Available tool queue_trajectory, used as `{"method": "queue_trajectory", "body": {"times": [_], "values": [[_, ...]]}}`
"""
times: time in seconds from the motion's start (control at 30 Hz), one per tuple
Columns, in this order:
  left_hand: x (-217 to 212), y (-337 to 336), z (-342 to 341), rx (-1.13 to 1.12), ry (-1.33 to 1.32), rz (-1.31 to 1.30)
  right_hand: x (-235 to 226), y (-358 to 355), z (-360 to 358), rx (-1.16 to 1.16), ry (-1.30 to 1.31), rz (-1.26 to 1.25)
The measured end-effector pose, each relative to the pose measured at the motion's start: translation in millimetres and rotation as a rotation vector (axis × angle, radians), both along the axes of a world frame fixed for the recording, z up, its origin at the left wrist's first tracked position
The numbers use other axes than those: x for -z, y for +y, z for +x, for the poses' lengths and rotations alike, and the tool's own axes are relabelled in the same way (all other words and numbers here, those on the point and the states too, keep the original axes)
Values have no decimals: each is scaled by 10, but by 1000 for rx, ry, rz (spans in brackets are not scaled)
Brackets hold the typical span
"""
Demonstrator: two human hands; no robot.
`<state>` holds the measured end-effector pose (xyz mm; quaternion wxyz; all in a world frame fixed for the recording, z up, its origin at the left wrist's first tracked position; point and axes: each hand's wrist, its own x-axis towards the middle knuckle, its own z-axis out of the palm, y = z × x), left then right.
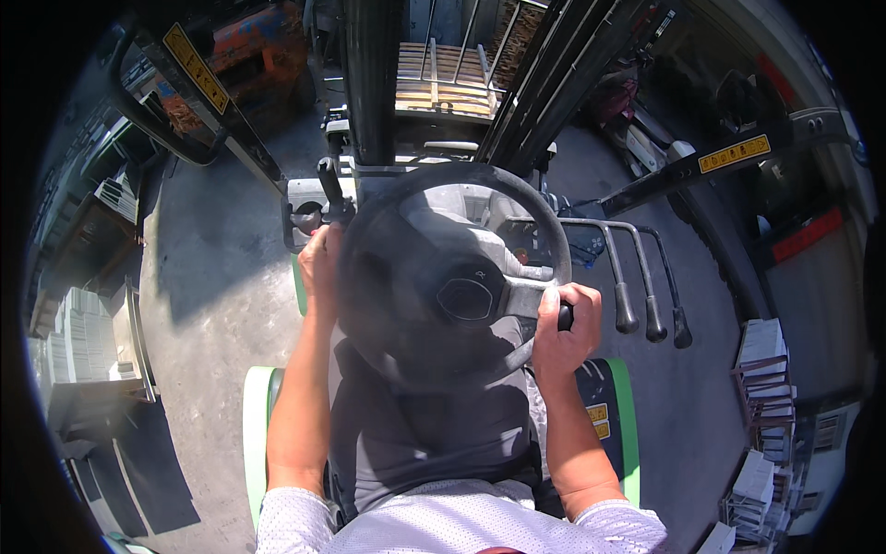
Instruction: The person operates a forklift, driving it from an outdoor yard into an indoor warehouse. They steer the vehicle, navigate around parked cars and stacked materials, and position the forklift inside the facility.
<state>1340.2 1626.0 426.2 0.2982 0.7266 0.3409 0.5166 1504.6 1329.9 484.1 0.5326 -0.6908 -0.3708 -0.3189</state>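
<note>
A dark steering wheel (459,174) of a forklift fills the middle, above my lap. At the wheel's right side my right hand (567,334) is closed around a black spinner knob (565,317), thumb on top. Left of the wheel, my left hand (320,263) reaches to the dash with its fingers drawn together. Whatever those fingertips hold is hidden by the hand. Just beyond them a short black lever (331,183) stands up from the light dash panel. Three bent levers with black grips (654,319) stand to the right, apart from my right hand.
Ahead rise the dark mast rails (372,83), with a wooden pallet (434,88) behind them. Stacked pale boxes (764,388) line the right side; more pale stacks (78,337) stand left. An orange machine (258,46) is far left, a parked scooter (646,143) far right.
</note>
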Motion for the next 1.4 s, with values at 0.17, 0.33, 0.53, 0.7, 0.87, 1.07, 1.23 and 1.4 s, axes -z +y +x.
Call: {"method": "queue_trajectory", "body": {"times": [0.17, 0.33, 0.53, 0.7, 0.87, 1.07, 1.23, 1.4], "values": [[-53, 110, -103, 154, -23, -77, -170, 290, 254, 79, -67, 12], [-84, 164, -97, 293, -80, -5, -225, 391, 365, 80, -73, 22], [-82, 131, -129, 282, -46, 27, -223, 315, 292, 71, -76, 1], [-27, 141, -140, 323, -197, -223, -271, 246, 237, 32, -80, -64], [24, 207, -130, 208, -93, -193, -194, -84, 226, -133, 176, -94], [1, 158, -116, 172, -107, -240, 52, -977, 371, 288, 199, -97], [-73, 40, -127, 137, -115, -285, 273, -1455, 657, 395, 26, -133], [-83, 18, -114, 96, -130, -301, 322, -1362, 1058, 283, 493, -28]]}}
